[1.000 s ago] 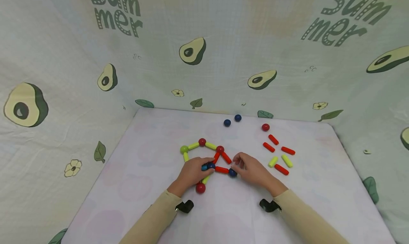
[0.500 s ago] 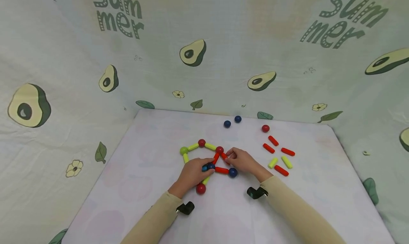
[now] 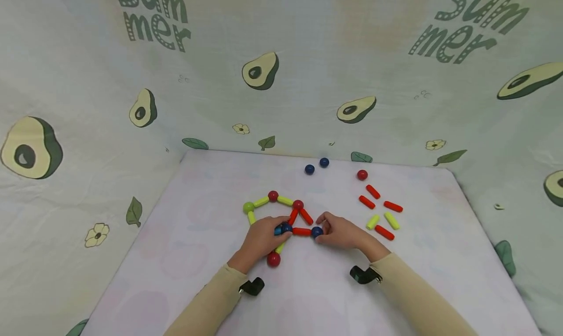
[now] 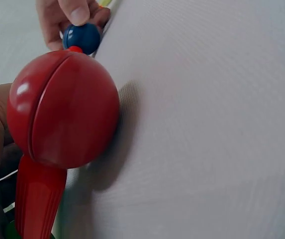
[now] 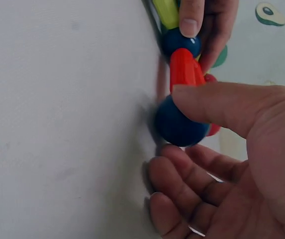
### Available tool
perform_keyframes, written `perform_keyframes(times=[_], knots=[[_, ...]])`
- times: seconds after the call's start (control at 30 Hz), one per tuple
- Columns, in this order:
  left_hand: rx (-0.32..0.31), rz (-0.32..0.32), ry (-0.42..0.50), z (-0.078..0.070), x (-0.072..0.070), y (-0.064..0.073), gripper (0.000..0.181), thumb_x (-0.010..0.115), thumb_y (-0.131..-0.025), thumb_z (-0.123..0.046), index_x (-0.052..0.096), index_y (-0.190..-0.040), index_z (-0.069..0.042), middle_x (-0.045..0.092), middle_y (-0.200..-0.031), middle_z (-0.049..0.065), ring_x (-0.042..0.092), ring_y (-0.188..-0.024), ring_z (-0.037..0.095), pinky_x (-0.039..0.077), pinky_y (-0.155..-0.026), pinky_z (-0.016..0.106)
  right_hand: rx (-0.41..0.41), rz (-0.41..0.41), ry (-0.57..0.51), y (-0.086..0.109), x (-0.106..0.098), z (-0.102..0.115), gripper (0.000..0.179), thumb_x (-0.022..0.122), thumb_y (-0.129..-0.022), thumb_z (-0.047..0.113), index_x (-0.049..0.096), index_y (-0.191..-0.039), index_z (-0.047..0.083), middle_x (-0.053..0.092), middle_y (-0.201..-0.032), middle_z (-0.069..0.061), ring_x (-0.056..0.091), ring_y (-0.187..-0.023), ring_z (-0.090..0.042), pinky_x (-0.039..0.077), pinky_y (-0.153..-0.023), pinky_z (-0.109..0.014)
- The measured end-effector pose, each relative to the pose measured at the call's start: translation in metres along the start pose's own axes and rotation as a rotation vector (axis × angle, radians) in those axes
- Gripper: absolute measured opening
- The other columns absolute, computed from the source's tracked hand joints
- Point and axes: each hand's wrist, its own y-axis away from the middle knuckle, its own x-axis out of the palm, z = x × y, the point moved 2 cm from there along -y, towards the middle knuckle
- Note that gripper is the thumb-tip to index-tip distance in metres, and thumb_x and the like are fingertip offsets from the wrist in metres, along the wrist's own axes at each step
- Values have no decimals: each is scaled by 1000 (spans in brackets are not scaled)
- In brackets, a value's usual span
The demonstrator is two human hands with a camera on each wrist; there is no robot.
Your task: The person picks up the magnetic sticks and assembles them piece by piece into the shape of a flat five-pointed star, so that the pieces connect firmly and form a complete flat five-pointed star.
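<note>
A linked shape of balls and rods lies mid-table in the head view. My left hand (image 3: 263,235) pinches its middle blue ball (image 5: 181,42), the thumb on top. From there a red rod (image 3: 301,232) runs right to another blue ball (image 5: 182,124). My right hand (image 3: 340,232) holds that end ball between thumb and fingers. A second red rod (image 3: 306,216) slants from a red ball (image 3: 297,206) toward the end ball, its lower tip apart from it. A large red ball (image 4: 62,109) fills the left wrist view. My left hand covers part of the shape.
Two loose blue balls (image 3: 310,169) and a red ball (image 3: 362,174) sit toward the table's back edge. Right of my hands lie several red rods (image 3: 384,232) and two yellow-green rods (image 3: 391,220). A printed cloth (image 3: 281,111) hangs behind the table.
My right hand went from beside the end blue ball up to the slanting red rod, then came back down and now holds the ball. The left hand keeps its place.
</note>
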Motion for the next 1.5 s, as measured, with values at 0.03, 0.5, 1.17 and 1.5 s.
perform_keyframes(times=[0.03,0.5,1.17,1.5], knots=[[4,4,4,0,-1,0,52,78,-90,-42,66,-137,-24,69,-109,-4,57,-90,13,55,-82,30,-4,-17,-2,-1,0,0,43,78,-91,24,57,-126,9,59,-88,-1,55,-80,-18,48,-74,-33],[10,28,-4,4,0,0,53,76,-91,-44,65,-139,-25,69,-110,-5,58,-92,14,55,-84,32,-33,-42,-39,-7,1,-3,40,76,-92,22,58,-126,9,60,-96,0,55,-86,-17,49,-79,-34],[10,152,102,11,-7,-1,47,66,-99,-39,60,-143,-24,64,-135,0,59,-114,19,50,-102,43,-63,-92,-61,-6,3,-10,25,72,-96,24,63,-118,14,61,-101,2,55,-85,-17,47,-75,-34],[12,153,90,14,-10,0,44,67,-99,-36,63,-141,-25,65,-134,-1,58,-110,17,50,-102,42,-52,-127,-69,-7,5,-12,26,69,-98,24,63,-122,15,63,-105,2,54,-86,-18,48,-75,-34]])
